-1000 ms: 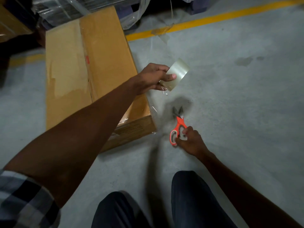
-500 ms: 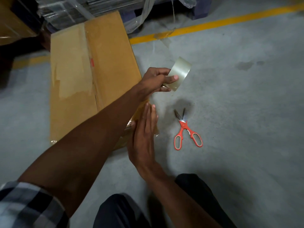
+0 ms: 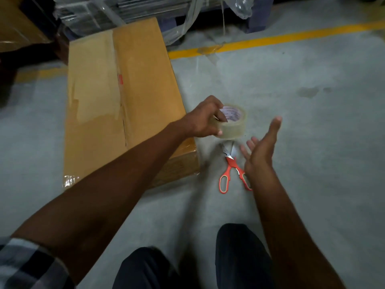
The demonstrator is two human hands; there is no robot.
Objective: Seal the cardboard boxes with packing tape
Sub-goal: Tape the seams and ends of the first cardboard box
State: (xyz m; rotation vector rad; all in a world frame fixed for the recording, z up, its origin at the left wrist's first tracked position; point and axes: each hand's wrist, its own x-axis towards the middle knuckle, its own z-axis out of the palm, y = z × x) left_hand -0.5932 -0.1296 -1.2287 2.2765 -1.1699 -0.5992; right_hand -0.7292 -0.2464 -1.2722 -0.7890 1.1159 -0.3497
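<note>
The left hand gripped the roll of packing tape just right of the cardboard box, whose long axis ran away from the person on the floor, while the right hand hovered open-fingered beside the roll, above the scissors
</note>
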